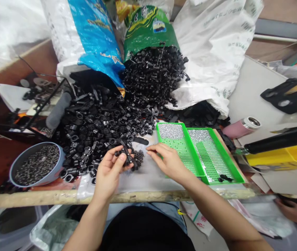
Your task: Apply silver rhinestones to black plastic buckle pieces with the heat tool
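Right now, your left hand (108,174) curls its fingers around a black plastic part (125,156) above the heaped parts (96,129); your right hand (168,161), fingers open and empty, rests just beside a green perforated tray (163,140).

I'm watching a black plastic part (125,156) sitting pinched in the left hand (109,174), its arms sticking out past the fingers. A small clump of dark pieces (138,157) is lying just beside it, and the open right hand (168,160) is hovering nearby.
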### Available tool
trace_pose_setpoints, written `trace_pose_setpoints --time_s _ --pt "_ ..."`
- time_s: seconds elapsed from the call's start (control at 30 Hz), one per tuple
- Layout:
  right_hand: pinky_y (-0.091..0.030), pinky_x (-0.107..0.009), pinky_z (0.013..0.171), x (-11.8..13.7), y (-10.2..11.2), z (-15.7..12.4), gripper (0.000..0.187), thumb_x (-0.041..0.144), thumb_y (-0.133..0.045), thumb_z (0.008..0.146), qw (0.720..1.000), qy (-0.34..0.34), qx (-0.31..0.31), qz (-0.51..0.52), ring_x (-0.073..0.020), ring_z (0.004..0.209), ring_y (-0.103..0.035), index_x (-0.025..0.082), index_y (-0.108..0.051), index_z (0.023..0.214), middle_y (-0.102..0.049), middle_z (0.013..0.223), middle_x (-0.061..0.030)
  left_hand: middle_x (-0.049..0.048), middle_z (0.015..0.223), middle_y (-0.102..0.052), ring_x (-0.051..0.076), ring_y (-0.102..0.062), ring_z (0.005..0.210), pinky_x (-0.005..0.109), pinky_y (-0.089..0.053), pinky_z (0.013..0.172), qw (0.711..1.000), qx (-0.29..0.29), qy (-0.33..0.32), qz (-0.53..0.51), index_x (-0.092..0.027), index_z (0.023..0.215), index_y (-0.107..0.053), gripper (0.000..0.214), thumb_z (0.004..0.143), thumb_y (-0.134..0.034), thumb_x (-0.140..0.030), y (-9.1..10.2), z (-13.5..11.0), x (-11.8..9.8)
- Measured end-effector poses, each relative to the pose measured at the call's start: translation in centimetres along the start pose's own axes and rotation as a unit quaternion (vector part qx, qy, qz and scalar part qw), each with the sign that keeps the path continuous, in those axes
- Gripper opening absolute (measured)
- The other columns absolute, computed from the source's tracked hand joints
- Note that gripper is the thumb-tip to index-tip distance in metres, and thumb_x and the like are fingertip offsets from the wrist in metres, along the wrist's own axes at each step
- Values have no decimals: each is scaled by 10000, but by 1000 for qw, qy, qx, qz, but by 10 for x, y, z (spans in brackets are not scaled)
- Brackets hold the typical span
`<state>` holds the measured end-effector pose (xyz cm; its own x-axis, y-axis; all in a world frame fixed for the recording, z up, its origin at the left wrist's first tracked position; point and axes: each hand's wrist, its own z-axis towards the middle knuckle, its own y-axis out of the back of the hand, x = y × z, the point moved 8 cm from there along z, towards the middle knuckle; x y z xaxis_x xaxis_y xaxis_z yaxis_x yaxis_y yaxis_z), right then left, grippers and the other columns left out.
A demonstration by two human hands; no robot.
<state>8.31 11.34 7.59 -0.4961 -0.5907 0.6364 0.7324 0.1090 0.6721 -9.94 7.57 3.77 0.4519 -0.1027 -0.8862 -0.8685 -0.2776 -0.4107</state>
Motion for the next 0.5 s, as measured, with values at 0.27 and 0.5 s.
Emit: trace_pose_setpoints --time_s 0.27,0.5 --pt "-472 -397 884 -22 -56 1 71 158 -658 933 960 -49 223 -163 -270 991 -623 155 -717 971 -720 956 -106 89 1098 -786 213 -766 952 286 -668 750 999 15 16 25 -198 1219 -665 607 718 -919 -428 4 -2 2" --pt "-454 -300 762 -27 -42 2 182 27 -593 840 979 -82 186 -16 -182 816 -618 176 -647 931 -683 861 -30 106 1106 -798 208 -758 955 290 -633 813 997 31 2 75 -189 1237 -662 606 748 -890 -465 4 -2 6"
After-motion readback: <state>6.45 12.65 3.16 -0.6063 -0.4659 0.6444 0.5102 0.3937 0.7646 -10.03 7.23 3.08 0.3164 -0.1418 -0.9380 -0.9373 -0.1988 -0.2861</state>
